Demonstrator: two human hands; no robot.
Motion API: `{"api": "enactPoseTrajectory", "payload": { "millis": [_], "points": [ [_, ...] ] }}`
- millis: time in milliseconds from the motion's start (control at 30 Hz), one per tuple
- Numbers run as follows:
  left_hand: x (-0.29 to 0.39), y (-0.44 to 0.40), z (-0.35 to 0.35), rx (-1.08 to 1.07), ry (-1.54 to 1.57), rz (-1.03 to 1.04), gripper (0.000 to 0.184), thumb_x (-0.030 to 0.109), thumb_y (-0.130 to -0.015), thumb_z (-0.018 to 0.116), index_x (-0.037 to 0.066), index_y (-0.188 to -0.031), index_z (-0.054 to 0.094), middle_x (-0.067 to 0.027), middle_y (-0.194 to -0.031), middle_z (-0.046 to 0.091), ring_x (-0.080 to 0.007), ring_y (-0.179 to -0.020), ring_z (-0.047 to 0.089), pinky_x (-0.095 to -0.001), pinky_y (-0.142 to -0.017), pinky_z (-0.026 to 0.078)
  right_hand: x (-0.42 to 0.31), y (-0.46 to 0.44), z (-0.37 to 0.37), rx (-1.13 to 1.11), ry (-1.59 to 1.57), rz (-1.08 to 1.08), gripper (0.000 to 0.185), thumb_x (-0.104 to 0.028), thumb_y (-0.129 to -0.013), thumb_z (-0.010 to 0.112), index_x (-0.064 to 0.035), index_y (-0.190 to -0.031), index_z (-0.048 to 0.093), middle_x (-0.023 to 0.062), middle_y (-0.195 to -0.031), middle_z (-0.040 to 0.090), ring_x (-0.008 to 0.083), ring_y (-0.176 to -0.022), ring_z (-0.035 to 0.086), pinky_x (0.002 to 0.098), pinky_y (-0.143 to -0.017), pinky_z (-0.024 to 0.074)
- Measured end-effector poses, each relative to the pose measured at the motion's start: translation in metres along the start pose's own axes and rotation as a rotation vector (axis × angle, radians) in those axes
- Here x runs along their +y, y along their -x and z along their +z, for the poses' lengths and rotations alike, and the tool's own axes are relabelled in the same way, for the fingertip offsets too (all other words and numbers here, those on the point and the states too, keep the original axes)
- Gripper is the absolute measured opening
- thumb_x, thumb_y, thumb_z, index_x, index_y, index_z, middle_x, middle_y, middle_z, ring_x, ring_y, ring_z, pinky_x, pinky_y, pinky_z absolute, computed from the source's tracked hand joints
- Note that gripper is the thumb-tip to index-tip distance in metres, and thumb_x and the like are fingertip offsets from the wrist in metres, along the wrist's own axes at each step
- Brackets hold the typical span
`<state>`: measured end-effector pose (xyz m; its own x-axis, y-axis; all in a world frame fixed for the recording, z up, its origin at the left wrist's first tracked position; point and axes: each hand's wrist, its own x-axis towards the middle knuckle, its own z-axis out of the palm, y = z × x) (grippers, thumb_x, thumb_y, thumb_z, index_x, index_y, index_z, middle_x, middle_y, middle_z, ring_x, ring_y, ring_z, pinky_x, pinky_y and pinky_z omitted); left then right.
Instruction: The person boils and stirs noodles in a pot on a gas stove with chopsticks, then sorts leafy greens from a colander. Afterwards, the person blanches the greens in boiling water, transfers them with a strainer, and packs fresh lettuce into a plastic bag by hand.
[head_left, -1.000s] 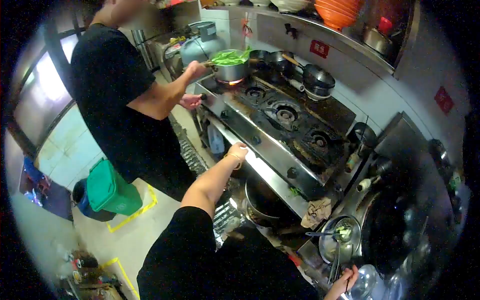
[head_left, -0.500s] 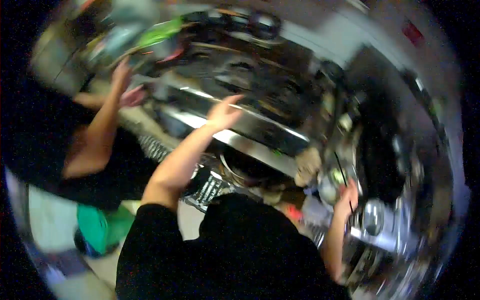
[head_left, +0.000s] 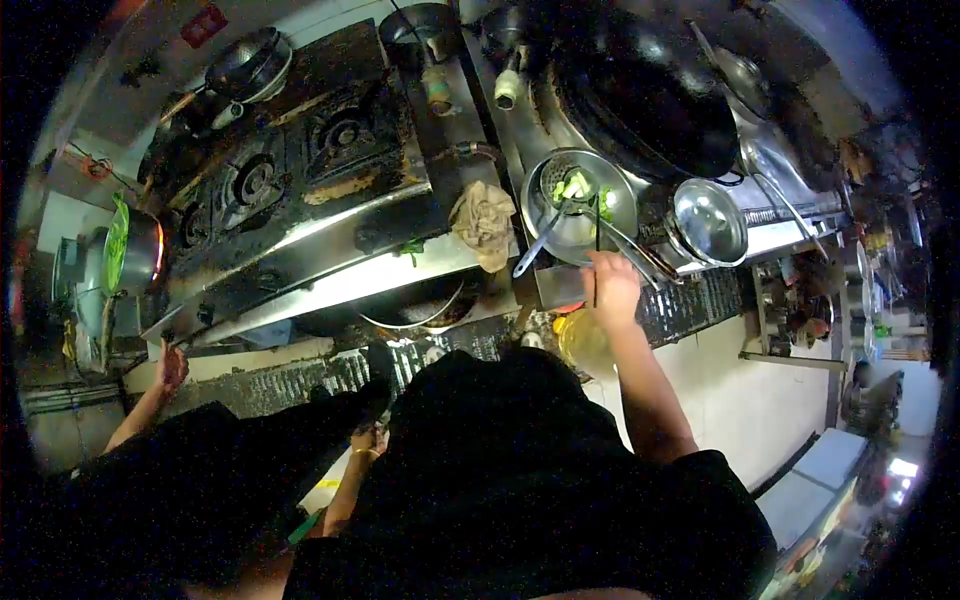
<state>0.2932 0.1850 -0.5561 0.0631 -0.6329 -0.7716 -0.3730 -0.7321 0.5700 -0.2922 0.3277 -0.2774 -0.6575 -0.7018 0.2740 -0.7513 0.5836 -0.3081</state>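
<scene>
My right hand [head_left: 612, 288] is closed around dark chopsticks [head_left: 597, 232], whose tips reach into a metal bowl [head_left: 535, 180]. Inside the bowl, pale green vegetable pieces [head_left: 573, 187] lie in and around a perforated ladle [head_left: 553, 178]. The ladle's long handle slants out over the bowl's near rim. Another metal handle [head_left: 640, 256] rests over the rim beside my hand. Just below the hand stands a jug of yellow oil [head_left: 584, 343]. I cannot make out my left hand in this view.
A co-worker's hand [head_left: 173, 368] is at the left, by the stove [head_left: 270, 180]. A hand with a bracelet [head_left: 366, 440] shows lower, apparently the co-worker's. A crumpled cloth [head_left: 485, 222] lies left of the bowl. A large black wok [head_left: 650, 105] and a metal pot [head_left: 708, 220] stand nearby.
The view has swung right, bringing the bowl and my right hand toward the centre. My left hand, earlier stretched open over the stove's front, has gone from sight.
</scene>
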Motion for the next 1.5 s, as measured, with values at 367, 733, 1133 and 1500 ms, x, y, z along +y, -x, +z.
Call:
{"api": "enactPoseTrajectory", "payload": {
  "millis": [367, 733, 1133, 1500],
  "points": [
    [0.109, 0.119, 0.056, -0.077, -0.016, 0.197, 0.023, 0.006, -0.085, 0.055, 0.006, -0.108, 0.053, -0.0100, -0.076, 0.061, -0.0183, -0.056, 0.058, -0.0286, -0.043, 0.046, 0.004, -0.045, -0.043, -0.041, 0.082, -0.106, 0.029, -0.008, -0.070, 0.054, -0.0153, -0.098, 0.060, 0.0078, -0.083, 0.062, 0.0267, -0.062, 0.062, 0.0384, -0.055, 0.0494],
    [0.271, 0.218, 0.255, -0.280, -0.448, 0.911, 0.036, 0.012, -0.080, 0.062, 0.002, -0.114, 0.056, -0.0090, -0.098, 0.059, -0.0149, -0.085, 0.055, -0.0248, -0.074, 0.046, 0.115, -0.074, -0.013, -0.521, 0.319, 0.076, 0.035, -0.038, -0.079, 0.056, -0.0073, -0.094, 0.061, 0.0131, -0.080, 0.066, 0.0302, -0.076, 0.066, 0.0416, -0.065, 0.0523],
    [0.297, 0.202, 0.389, -0.330, -0.428, 1.063, 0.048, 0.012, -0.074, 0.068, 0.002, -0.117, 0.050, -0.0133, -0.103, 0.053, -0.0191, -0.088, 0.056, -0.0280, -0.070, 0.049, 0.132, -0.026, -0.101, -0.173, 0.028, 0.128, 0.032, -0.026, -0.074, 0.067, -0.0114, -0.102, 0.061, 0.0107, -0.086, 0.062, 0.0295, -0.072, 0.063, 0.0394, -0.062, 0.0502],
    [0.282, 0.215, 0.415, -0.426, -0.455, 0.797, 0.032, 0.018, -0.080, 0.067, 0.004, -0.106, 0.057, -0.0069, -0.091, 0.060, -0.0149, -0.079, 0.057, -0.0275, -0.069, 0.047, 0.217, -0.030, -0.116, -0.013, 0.260, 0.019, 0.011, -0.005, -0.066, 0.063, -0.0097, -0.076, 0.058, 0.0054, -0.079, 0.056, 0.0269, -0.070, 0.057, 0.0374, -0.058, 0.0470]
  ]
}}
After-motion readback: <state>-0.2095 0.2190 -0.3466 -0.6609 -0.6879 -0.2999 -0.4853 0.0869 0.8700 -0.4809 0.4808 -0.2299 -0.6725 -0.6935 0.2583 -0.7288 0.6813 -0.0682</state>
